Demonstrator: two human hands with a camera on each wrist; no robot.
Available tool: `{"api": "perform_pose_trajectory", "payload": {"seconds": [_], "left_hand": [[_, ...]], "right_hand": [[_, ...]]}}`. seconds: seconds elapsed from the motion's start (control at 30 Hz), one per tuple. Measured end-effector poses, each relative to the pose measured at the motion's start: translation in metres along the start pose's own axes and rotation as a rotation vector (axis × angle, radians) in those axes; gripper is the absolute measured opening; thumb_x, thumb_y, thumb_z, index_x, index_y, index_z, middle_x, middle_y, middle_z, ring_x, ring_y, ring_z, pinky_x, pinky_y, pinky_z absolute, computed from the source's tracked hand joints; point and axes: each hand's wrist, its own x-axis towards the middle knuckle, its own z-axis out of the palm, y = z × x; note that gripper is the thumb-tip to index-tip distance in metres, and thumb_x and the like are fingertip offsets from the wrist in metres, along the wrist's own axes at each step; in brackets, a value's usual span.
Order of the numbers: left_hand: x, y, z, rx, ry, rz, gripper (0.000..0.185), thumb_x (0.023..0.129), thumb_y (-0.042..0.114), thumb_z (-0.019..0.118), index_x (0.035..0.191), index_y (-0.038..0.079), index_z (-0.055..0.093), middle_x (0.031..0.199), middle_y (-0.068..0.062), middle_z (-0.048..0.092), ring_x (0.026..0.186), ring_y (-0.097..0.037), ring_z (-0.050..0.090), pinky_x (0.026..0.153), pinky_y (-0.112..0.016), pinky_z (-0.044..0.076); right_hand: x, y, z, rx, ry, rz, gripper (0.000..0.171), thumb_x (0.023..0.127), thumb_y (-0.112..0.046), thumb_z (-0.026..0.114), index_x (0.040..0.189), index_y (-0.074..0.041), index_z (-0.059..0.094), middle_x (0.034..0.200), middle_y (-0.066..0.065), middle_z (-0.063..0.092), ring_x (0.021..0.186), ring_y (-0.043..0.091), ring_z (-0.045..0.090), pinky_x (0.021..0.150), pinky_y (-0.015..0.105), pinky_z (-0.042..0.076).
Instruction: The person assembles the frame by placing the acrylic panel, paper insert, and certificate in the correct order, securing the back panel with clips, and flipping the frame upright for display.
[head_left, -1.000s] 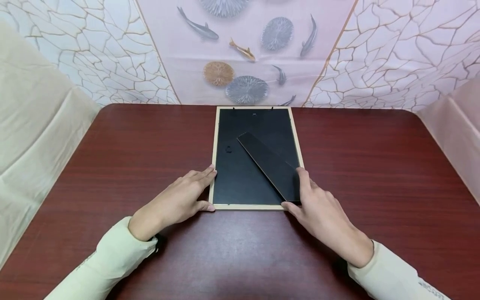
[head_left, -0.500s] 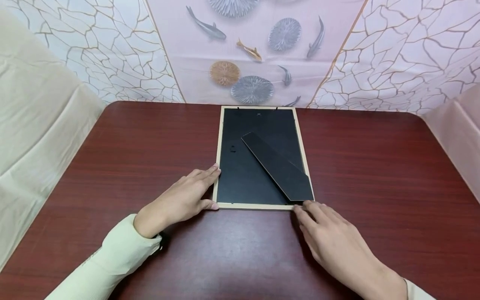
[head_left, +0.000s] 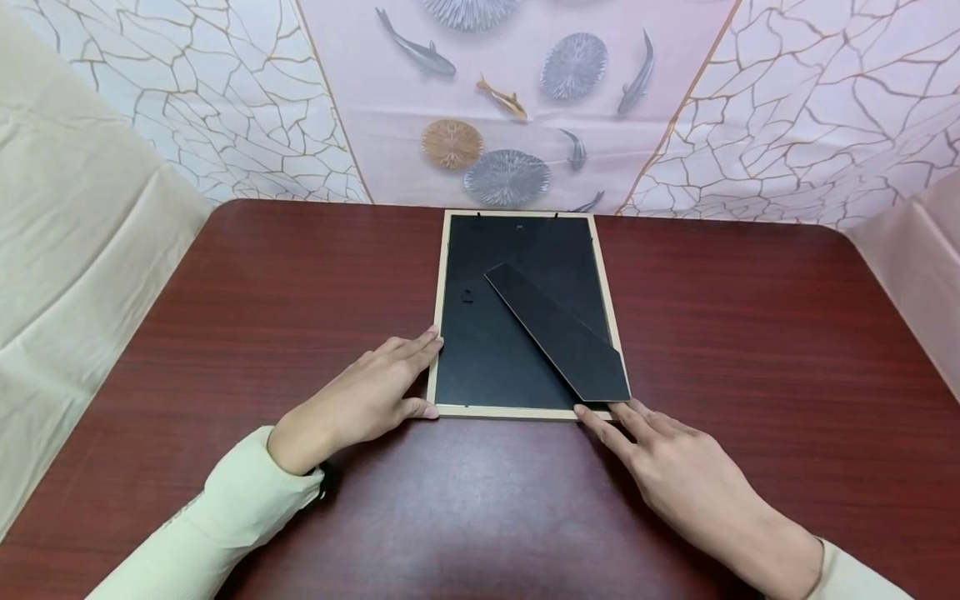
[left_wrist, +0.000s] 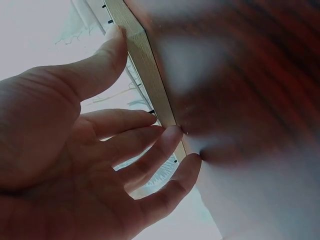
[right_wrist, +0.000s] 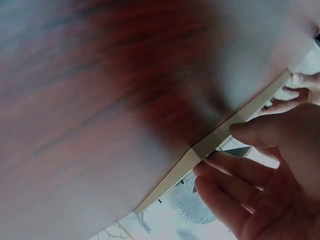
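Head view shows one light-wood picture frame (head_left: 525,412) lying face-down on the dark red wooden table (head_left: 750,333), its one black easel stand (head_left: 558,332) splayed diagonally. Left hand (head_left: 356,404) rests loosely spread against the near-left corner; right hand (head_left: 678,471) touches the near-right corner with extended fingertips (head_left: 592,419) (nothing pinched). With neither of the two hands gripping, I judge the frame could skid.

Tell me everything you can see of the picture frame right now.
The picture frame lies face down on the dark red wooden table, near its far edge. Its rim looks like pale light wood; a black backing board fills it. A black easel stand lies diagonally across the back, its wide end at the near right corner. The left hand touches the near left corner; the right hand touches the near right corner with straight fingers.
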Motion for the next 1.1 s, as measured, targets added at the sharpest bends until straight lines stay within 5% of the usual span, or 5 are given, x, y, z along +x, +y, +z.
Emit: {"api": "perform_pose_trajectory", "payload": {"seconds": [0.47, 0.83, 1.1], "left_hand": [[0.0019, 0.0009, -0.0032, 0.011, -0.001, 0.017, 0.084, 0.091, 0.031, 0.082, 0.157, -0.002, 0.042, 0.169, -0.017, 0.033, 0.145, -0.036, 0.048, 0.113, -0.061, 0.045], [0.0024, -0.0003, -0.0023, 0.018, 0.0, 0.021, 0.085, 0.09, 0.031, 0.083, 0.157, -0.003, 0.043, 0.168, -0.018, 0.034, 0.145, -0.037, 0.049, 0.112, -0.061, 0.045], [0.0022, 0.0011, -0.0027, 0.016, -0.002, 0.013, 0.085, 0.09, 0.031, 0.083, 0.156, -0.003, 0.043, 0.168, -0.018, 0.035, 0.145, -0.037, 0.048, 0.112, -0.062, 0.045]], "right_hand": [[0.0001, 0.0026, 0.006, -0.06, 0.035, -0.102, 0.051, 0.097, -0.002, 0.032, 0.133, -0.004, 0.069, 0.114, 0.013, 0.073, 0.096, 0.031, 0.073, 0.068, 0.038, 0.062], [0.0007, -0.0023, 0.0064, -0.014, 0.018, -0.002, 0.05, 0.09, -0.006, 0.047, 0.133, -0.009, 0.072, 0.118, 0.009, 0.077, 0.1, 0.03, 0.075, 0.067, 0.04, 0.062], [0.0009, -0.0063, 0.0027, 0.032, -0.027, 0.109, 0.053, 0.086, -0.006, 0.059, 0.135, -0.018, 0.072, 0.122, 0.005, 0.077, 0.106, 0.031, 0.074, 0.045, 0.038, 0.054]]}}
